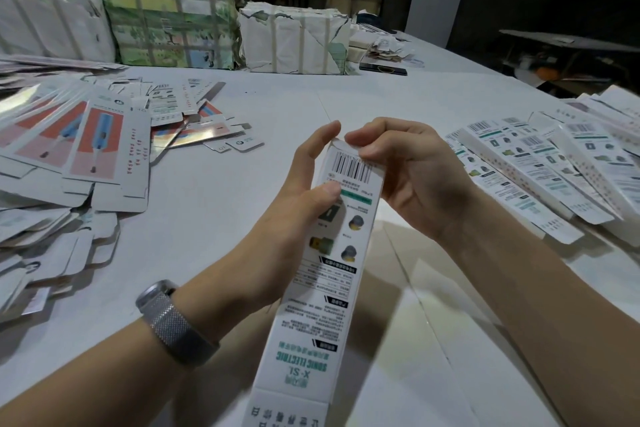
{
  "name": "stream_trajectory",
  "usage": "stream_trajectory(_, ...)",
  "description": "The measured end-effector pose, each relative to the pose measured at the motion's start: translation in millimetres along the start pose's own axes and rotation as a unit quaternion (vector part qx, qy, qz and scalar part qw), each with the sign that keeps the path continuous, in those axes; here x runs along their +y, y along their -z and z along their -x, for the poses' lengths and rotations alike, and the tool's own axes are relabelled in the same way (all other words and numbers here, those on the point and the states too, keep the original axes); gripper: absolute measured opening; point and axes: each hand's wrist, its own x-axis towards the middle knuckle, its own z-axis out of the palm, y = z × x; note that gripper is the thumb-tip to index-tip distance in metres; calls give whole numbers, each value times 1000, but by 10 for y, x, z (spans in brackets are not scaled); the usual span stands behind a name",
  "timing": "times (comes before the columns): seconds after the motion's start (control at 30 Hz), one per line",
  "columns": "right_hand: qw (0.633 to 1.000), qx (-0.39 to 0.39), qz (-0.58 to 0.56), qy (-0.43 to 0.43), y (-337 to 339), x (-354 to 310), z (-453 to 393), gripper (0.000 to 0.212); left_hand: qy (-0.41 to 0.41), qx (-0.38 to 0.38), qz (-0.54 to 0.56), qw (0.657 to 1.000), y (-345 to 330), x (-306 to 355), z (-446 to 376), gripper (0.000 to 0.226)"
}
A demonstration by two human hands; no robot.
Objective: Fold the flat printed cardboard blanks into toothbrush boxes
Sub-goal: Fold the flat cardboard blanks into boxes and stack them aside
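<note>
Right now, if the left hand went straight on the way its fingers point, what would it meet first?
Probably the right hand's fingertips. The left hand grips the toothbrush box, its fingers pointing up along the box's far end, where the right hand pinches the top flap. Depth is unclear.

Single head-worn wide-angle view, sitting above the person's forearms and looking forward and down across the white table (242, 204). It is sitting close to the hands: left hand (304, 191) and right hand (408, 177) are filling the centre, holding the box (332, 274) that is running toward the lens and out the bottom edge. Edges are bowing from the wide lens. Flat blanks (79, 149) are lying at the left side, folded boxes (561, 166) at the right, wrapped bundles (173, 21) at the far table edge. No second view, so nothing is shared.
</note>
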Motion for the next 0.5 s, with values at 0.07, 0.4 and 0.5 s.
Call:
stream_trajectory(0.07,1000,4,13,4,3,-1,-3,22,-7,-1,7,1000,16,-2,-15,71)
stream_trajectory(0.4,996,28,85,15,-29,-15,-4,25,16,-34,94,995,126,-92,-33,54)
stream_trajectory(0.5,995,26,93,22,-32,-28,0,26,25,-56,135,989,180,-101,-37,52)
